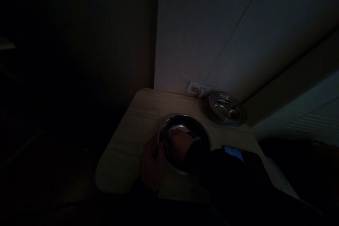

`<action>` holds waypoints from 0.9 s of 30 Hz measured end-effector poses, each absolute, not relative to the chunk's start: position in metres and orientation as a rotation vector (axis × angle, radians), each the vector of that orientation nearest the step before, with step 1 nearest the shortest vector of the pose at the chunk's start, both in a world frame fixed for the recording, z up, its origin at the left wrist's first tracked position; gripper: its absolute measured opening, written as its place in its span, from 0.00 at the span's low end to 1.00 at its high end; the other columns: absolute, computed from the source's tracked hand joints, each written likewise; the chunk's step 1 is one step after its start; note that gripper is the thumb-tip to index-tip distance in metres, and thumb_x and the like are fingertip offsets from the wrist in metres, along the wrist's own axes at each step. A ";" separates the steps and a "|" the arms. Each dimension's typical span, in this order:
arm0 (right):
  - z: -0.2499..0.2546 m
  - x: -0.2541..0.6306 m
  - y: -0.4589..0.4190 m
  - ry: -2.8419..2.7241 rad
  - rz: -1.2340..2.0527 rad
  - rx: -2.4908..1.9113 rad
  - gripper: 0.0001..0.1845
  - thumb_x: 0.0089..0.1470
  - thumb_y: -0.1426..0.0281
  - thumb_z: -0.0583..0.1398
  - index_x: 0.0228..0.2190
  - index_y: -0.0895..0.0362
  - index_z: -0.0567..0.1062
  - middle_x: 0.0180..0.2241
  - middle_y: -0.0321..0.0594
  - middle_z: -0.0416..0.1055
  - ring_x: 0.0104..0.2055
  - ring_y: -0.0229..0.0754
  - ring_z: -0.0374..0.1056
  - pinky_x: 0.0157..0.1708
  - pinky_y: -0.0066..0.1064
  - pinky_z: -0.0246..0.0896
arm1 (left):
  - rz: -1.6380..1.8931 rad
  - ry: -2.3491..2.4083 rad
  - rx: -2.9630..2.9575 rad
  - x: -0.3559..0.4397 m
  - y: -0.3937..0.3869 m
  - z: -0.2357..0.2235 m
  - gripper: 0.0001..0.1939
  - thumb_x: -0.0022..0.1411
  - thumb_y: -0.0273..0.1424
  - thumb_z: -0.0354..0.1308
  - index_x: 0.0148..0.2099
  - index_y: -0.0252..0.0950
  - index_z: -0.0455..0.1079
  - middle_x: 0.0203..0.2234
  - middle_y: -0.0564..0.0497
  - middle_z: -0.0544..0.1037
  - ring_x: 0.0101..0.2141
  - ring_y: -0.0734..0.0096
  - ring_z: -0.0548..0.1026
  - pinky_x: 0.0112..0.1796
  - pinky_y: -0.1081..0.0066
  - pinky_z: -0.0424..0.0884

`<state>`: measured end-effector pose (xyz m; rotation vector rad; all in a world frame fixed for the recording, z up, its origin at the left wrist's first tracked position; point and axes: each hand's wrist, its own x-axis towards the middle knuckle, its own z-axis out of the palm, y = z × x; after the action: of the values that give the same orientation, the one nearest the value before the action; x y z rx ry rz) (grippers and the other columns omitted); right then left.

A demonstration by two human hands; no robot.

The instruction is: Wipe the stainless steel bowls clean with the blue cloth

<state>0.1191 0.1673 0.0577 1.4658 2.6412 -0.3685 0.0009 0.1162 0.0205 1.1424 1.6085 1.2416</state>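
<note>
From my remote view, the pale wood-grained table [124,141] reaches out to the left of the round metal dish [200,129]. My left hand [152,164] is at the dish's left rim, fingers mostly closed, thumb lapping the edge in what looks like a light grip. The dish rests on the tabletop; I judge it thin, fairly light and stiff, slick on its polished curve, best taken by opposite sides of the rim. My right hand [181,143] is inside it, fingers bent downward; it is too dark to tell how far they close or whether they hold anything. Behind the dish, a flat socket plate [194,88] sits on the smooth wall [198,42]. Behind and right, a stack of shiny, ridged metal plates [227,108] looks rigid and heavier together. Right of the dish, a glassy lit screen [234,153] lies beside my dark sleeve [219,169].
</note>
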 end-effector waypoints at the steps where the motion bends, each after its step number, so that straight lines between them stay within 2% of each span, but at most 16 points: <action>1: 0.057 0.120 0.168 2.662 -0.381 1.435 0.14 0.50 0.74 0.53 0.40 0.61 0.71 0.39 0.47 0.70 0.42 0.46 0.65 0.40 0.34 0.58 | 1.220 1.607 1.097 -0.001 0.117 0.022 0.18 0.56 0.35 0.51 0.48 0.34 0.64 0.39 0.44 0.77 0.39 0.64 0.76 0.38 0.67 0.72; 4: 0.057 0.128 0.167 2.707 -0.426 1.319 0.11 0.49 0.75 0.54 0.35 0.58 0.74 0.37 0.44 0.72 0.41 0.44 0.65 0.40 0.33 0.56 | 1.140 1.606 1.034 -0.009 0.129 0.026 0.19 0.53 0.39 0.53 0.45 0.33 0.63 0.29 0.46 0.78 0.29 0.65 0.76 0.28 0.69 0.71; 7: 0.059 0.137 0.162 2.718 -0.470 1.227 0.10 0.47 0.76 0.56 0.33 0.57 0.75 0.36 0.42 0.72 0.41 0.44 0.66 0.39 0.32 0.56 | 1.076 1.565 1.120 -0.013 0.147 0.028 0.21 0.55 0.42 0.51 0.45 0.32 0.65 0.29 0.45 0.78 0.28 0.64 0.76 0.28 0.67 0.71; 11: 0.062 0.143 0.154 2.694 -0.555 1.109 0.10 0.46 0.75 0.57 0.33 0.55 0.76 0.35 0.40 0.72 0.41 0.44 0.66 0.37 0.31 0.56 | 1.120 1.516 1.253 -0.008 0.155 0.026 0.19 0.58 0.37 0.47 0.46 0.33 0.69 0.40 0.44 0.77 0.41 0.65 0.74 0.42 0.67 0.69; 13: 0.061 0.140 0.152 2.680 -0.541 1.141 0.10 0.46 0.75 0.57 0.33 0.56 0.75 0.35 0.41 0.72 0.41 0.45 0.66 0.37 0.32 0.56 | 1.138 1.509 1.284 -0.006 0.152 0.024 0.19 0.59 0.36 0.45 0.47 0.33 0.70 0.44 0.46 0.76 0.44 0.66 0.73 0.46 0.68 0.66; 22: 0.053 0.112 0.177 2.616 -0.333 1.591 0.16 0.51 0.75 0.51 0.42 0.64 0.69 0.42 0.52 0.68 0.45 0.48 0.64 0.42 0.37 0.57 | 1.144 1.538 1.339 -0.010 0.148 0.019 0.21 0.59 0.35 0.46 0.49 0.31 0.70 0.45 0.46 0.76 0.46 0.66 0.73 0.47 0.70 0.68; 27: 0.060 0.127 0.155 2.622 -0.465 1.367 0.11 0.49 0.73 0.54 0.35 0.59 0.73 0.37 0.45 0.72 0.39 0.45 0.67 0.35 0.32 0.59 | 1.162 1.624 1.273 -0.007 0.145 0.022 0.19 0.57 0.35 0.48 0.46 0.32 0.72 0.41 0.47 0.78 0.43 0.65 0.75 0.44 0.68 0.70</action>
<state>0.1267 0.1547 0.0604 1.3667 2.6215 -0.4654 -0.0074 0.1448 0.0225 1.2729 1.6244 1.1623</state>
